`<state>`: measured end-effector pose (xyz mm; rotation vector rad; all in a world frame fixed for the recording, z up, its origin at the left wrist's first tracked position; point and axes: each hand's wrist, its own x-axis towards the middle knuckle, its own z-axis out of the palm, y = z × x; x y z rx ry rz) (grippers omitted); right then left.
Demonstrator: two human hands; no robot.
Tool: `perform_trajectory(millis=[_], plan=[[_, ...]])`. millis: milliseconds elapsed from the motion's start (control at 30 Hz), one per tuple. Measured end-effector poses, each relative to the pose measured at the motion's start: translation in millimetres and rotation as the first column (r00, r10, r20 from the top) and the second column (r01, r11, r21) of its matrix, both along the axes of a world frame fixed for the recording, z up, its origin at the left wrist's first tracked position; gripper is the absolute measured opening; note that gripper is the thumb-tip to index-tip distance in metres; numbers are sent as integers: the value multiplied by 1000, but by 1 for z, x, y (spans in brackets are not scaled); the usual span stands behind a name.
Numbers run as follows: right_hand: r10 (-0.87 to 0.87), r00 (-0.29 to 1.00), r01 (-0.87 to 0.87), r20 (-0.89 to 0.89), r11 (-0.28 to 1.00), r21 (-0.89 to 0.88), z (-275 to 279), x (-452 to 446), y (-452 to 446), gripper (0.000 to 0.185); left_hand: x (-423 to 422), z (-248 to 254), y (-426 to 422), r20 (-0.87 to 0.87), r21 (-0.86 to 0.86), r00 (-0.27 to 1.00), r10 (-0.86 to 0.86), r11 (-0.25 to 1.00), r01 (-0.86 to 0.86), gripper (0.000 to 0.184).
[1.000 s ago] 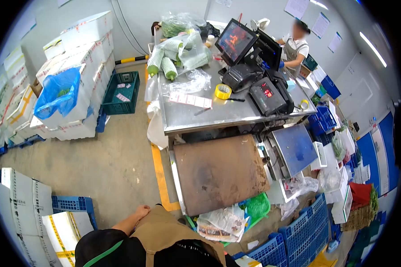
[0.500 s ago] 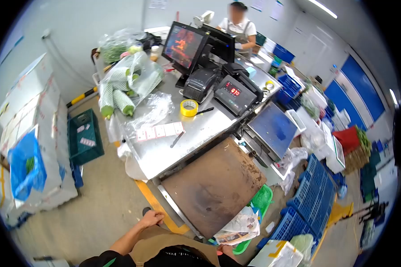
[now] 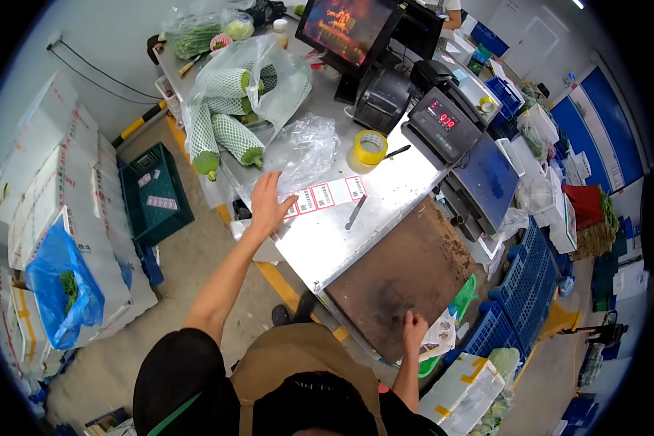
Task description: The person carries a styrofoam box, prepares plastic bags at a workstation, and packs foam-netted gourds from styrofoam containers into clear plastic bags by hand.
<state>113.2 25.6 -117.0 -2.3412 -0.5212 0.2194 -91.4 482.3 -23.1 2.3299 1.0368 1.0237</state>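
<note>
My left hand [image 3: 269,206] is open at the left edge of the metal counter, fingers apart. Its thumb lies over the near end of a strip of red-bordered white labels [image 3: 323,196]. Just beyond the fingers lies a crumpled clear plastic bag [image 3: 311,149]. Behind it, a larger clear bag [image 3: 287,76] holds several long green gourds in white foam nets [image 3: 236,138]. My right hand [image 3: 414,328] is closed in a loose fist above the near right part of a stained brown board [image 3: 400,272]; no object shows in it.
On the counter are yellow tape [image 3: 370,147], a black pen [image 3: 397,152], a dark thin strip [image 3: 356,212], a monitor [image 3: 347,29] and a scale display [image 3: 445,123]. A green crate [image 3: 156,192] and white boxes [image 3: 58,174] stand left; blue pallets [image 3: 523,280] right. Another person [image 3: 450,11] is behind.
My left hand has risen from beside my body to the labels and opened. My right hand has come up over the brown board. The view has moved closer to the counter.
</note>
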Motion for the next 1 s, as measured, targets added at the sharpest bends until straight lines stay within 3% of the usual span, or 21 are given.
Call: perform_trajectory(millis=[67, 167, 400, 500, 600, 700, 1000], plan=[[4, 998, -6, 56, 1000, 24, 21, 27, 34, 38, 16, -11, 24, -74, -17, 997, -23, 1000, 21, 53], [31, 995, -42, 93, 993, 112, 49, 61, 94, 37, 27, -66, 66, -169, 35, 984, 62, 998, -57, 44], [146, 956, -202, 256, 957, 208, 79, 123, 229, 14, 44, -70, 81, -246, 53, 958, 148, 989, -139, 26], [173, 924, -260, 341, 938, 228, 77, 148, 271, 24, 50, -70, 87, -274, 66, 944, 183, 983, -171, 23], [204, 935, -273, 291, 937, 218, 78, 169, 302, 34, 53, -73, 93, -254, 90, 950, 181, 982, -164, 24], [203, 946, -252, 252, 951, 180, 81, 184, 322, 40, 56, -68, 93, -266, 93, 946, 184, 982, -165, 24], [203, 909, -215, 364, 977, -9, 68, 233, 350, 52, 59, -68, 95, -352, 38, 921, 165, 986, -162, 28]])
